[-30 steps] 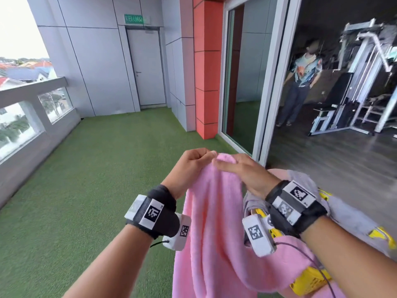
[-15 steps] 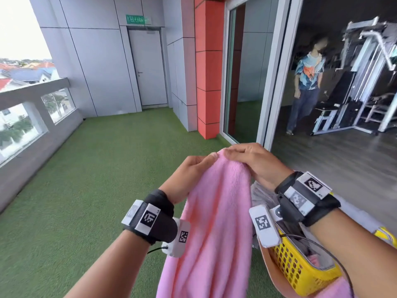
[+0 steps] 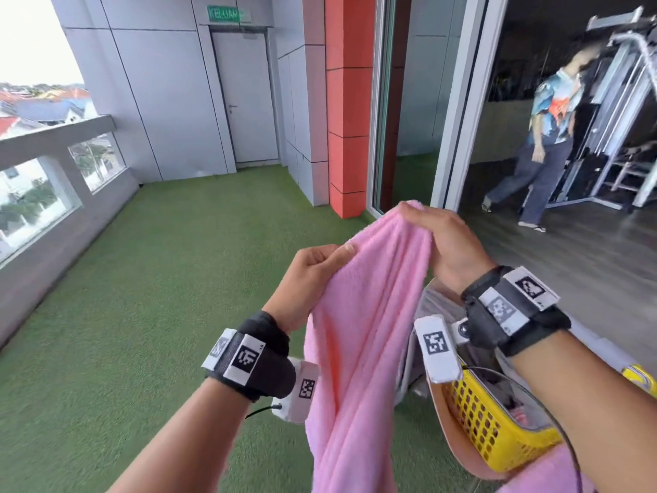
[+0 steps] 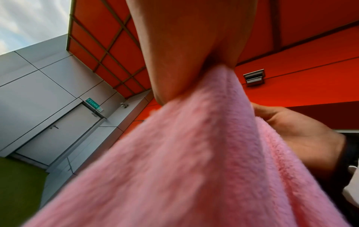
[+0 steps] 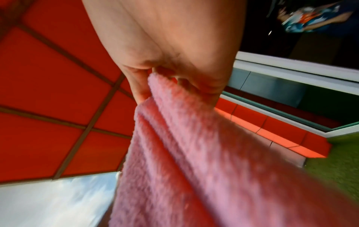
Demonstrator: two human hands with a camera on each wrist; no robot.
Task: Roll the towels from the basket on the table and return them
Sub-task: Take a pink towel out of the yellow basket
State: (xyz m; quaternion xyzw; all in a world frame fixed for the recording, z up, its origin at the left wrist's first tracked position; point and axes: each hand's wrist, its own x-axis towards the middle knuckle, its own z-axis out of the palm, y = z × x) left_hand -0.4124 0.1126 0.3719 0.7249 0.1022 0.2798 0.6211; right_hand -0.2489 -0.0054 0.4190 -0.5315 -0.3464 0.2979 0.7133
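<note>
A pink fleecy towel point(image 3: 366, 336) hangs in the air in front of me, held up by its top edge. My left hand point(image 3: 313, 268) pinches that edge on the left, and my right hand point(image 3: 437, 236) grips it higher up on the right. The cloth sags between them and drops out of the bottom of the head view. The left wrist view shows the pink towel point(image 4: 194, 161) running out from under my left hand's fingers point(image 4: 184, 61). In the right wrist view the pink towel point(image 5: 184, 153) is bunched in my curled fingers point(image 5: 170, 64). A yellow perforated basket point(image 3: 497, 425) with more towels stands low on the right.
Green artificial turf point(image 3: 142, 314) covers the balcony floor. A grey parapet with glass panes point(image 3: 53, 165) runs along the left. A red column point(image 3: 346, 101) and an open sliding door point(image 3: 458, 101) stand ahead. Inside, a person point(image 3: 544, 137) walks past gym machines point(image 3: 618, 101).
Both hands have risen with the towel and moved apart along its top edge, the right one higher. The yellow basket has come into view. The person indoors has walked to the right.
</note>
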